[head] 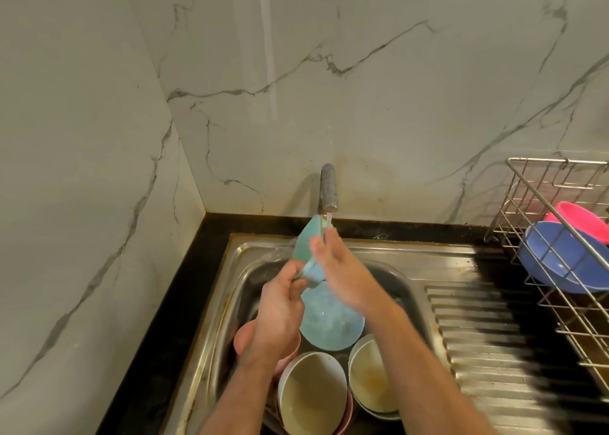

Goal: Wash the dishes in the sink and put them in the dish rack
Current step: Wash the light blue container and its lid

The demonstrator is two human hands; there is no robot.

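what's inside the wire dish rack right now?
Wire dish rack holds a blue plastic bowl and, behind it, a pink plastic bowl. The rack's right part runs out of frame, unseen.

a: what's crowding the steel sink basin (pixel 227 306)?
b: cream round bowls (pixel 313 391) and a light blue plate (pixel 333 322) are filling it.
a: and rightward?
b: the ribbed steel drainboard (pixel 487 345) is lying open before the wire dish rack (pixel 540 204).

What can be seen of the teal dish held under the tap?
The teal dish looks like matte plastic, held up on edge above the sink, its top rim just beside the tap's running water. The left hand grips its lower edge; the right hand lies flat against it. Motion blur hides its exact shape.
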